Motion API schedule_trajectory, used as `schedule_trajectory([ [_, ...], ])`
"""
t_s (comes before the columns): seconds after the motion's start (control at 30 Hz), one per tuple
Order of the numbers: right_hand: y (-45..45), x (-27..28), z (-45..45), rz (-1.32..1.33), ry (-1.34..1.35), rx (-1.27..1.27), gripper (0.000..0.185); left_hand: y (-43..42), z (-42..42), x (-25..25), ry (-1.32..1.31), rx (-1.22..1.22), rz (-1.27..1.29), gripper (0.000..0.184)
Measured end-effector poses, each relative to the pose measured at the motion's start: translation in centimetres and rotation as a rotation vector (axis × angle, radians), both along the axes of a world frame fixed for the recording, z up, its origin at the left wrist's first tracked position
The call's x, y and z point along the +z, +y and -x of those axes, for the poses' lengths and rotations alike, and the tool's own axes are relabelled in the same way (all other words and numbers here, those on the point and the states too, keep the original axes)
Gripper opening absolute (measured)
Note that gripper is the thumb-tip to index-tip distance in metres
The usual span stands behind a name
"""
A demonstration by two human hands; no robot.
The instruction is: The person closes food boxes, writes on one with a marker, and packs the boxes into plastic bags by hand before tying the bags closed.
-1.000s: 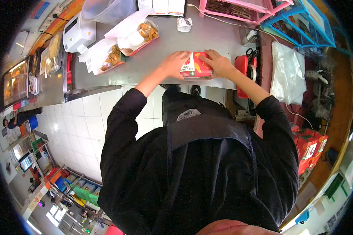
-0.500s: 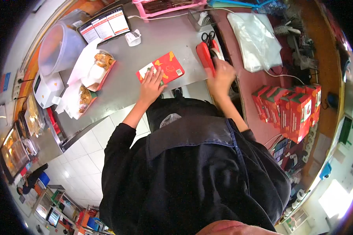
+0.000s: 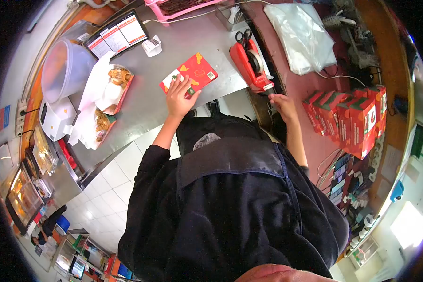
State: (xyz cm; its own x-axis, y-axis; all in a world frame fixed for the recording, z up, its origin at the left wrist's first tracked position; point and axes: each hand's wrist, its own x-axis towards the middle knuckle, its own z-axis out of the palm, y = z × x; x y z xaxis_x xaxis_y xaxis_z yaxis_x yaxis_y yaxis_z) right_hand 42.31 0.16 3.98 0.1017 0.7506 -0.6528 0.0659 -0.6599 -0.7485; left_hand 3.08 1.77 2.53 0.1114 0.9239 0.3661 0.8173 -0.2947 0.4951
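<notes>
My left hand [image 3: 180, 99] lies with outstretched fingers on the lower left part of a closed red food box [image 3: 197, 74] with yellow and green print. The box rests flat on the metal counter. At the counter's right edge stands a red tape dispenser [image 3: 241, 62] with a roll of tape [image 3: 255, 60] in it. My right hand [image 3: 285, 108] is just off its cutter end, thumb and forefinger pinched together on the tape's end, which is barely visible. Black-handled scissors [image 3: 243, 36] sit at the back of the dispenser.
Left on the counter is an open box of fried chicken and rice [image 3: 113, 89], with a tablet [image 3: 116, 34] and a clear plastic tub [image 3: 63, 70] behind. On the right-hand red surface lie clear plastic bags [image 3: 301, 40] and several stacked red boxes [image 3: 357, 124].
My right hand has moved from over the tape dispenser down and right to its cutter end, where it now pinches. My left hand has stayed on the box. The view has shifted slightly.
</notes>
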Motion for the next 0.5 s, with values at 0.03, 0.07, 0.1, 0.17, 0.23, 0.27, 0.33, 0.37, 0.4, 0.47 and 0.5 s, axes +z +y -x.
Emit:
schedule_trajectory([
  [0.03,0.5,0.5,0.7,-0.061,-0.386,0.080,0.014,-0.1,0.0,0.2,0.002,-0.012,0.008,0.041],
  [0.07,1.2,1.0,1.8,-0.127,-0.768,0.168,0.015,-0.3,0.3,0.3,0.009,-0.015,0.014,0.040],
  [0.1,1.8,1.6,3.0,-0.199,-1.142,0.249,0.015,-0.4,0.5,0.4,0.007,-0.036,0.026,0.042],
  [0.17,0.9,1.9,2.7,-0.084,-0.975,0.426,0.018,-0.6,0.7,0.5,0.004,-0.072,0.047,0.044],
  [0.23,-0.2,2.9,3.7,-0.063,-0.613,0.710,0.016,-0.7,1.5,0.5,0.107,-0.140,0.053,0.052],
  [0.27,-0.3,2.9,5.6,-0.211,-0.429,0.737,0.019,-1.1,1.5,0.5,0.127,-0.146,0.060,0.053],
  [0.33,1.5,6.1,13.2,-0.362,-0.118,0.679,0.037,-0.7,1.4,0.6,0.073,-0.148,0.030,0.053],
  [0.37,2.3,7.0,16.5,-0.352,0.005,0.605,0.050,-0.8,1.4,0.2,-0.004,-0.142,0.005,0.052],
  [0.4,3.0,5.1,18.7,-0.394,0.063,0.517,0.058,-1.0,1.4,-0.1,-0.077,-0.133,-0.022,0.052],
  [0.47,3.6,1.2,21.9,-0.442,0.095,0.385,0.063,-0.8,1.9,-0.8,-0.059,-0.166,-0.078,0.049],
  [0.5,3.4,-0.1,22.9,-0.438,0.061,0.343,0.060,-1.0,1.9,-0.9,-0.053,-0.187,-0.102,0.048],
])
